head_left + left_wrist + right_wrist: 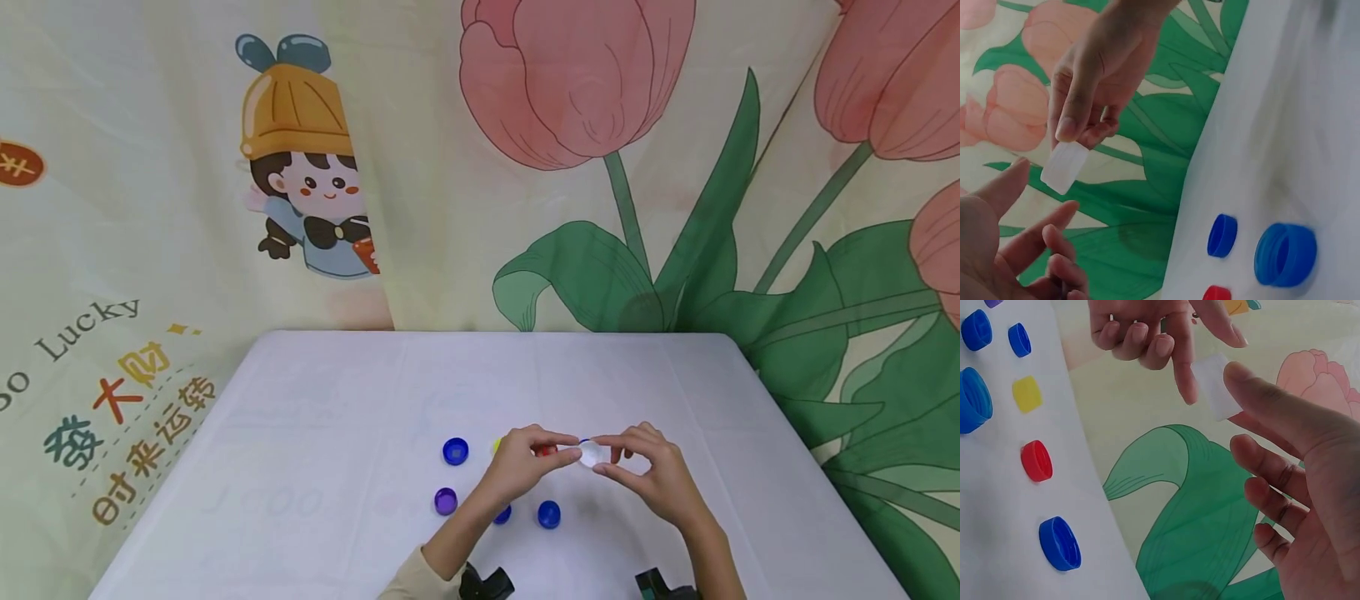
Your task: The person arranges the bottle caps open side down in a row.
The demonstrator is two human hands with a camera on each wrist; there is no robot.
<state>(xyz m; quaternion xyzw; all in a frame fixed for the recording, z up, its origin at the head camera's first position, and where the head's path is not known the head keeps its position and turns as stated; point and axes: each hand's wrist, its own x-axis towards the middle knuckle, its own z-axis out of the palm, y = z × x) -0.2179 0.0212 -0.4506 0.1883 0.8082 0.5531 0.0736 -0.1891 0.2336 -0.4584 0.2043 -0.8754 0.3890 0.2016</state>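
A white bottle cap (591, 455) is raised over the table between my two hands. My right hand (658, 475) pinches it, thumb flat on one face, as the left wrist view shows; the cap (1064, 167) hangs tilted at the fingertips. Across from it is my left hand (517, 462), thumb and forefinger stretched out and spread apart on either side of the cap's near edge. Its other fingers are loosely bent and hold nothing. In the right wrist view the left fingertips come right up beside the white cap (1216, 386).
Several caps lie on the white table (337, 417): blue (455, 452), purple (446, 502), another blue (549, 515), plus yellow (1027, 394) and red (1037, 460) partly behind my left hand in the head view. A printed curtain (427, 167) hangs behind the table.
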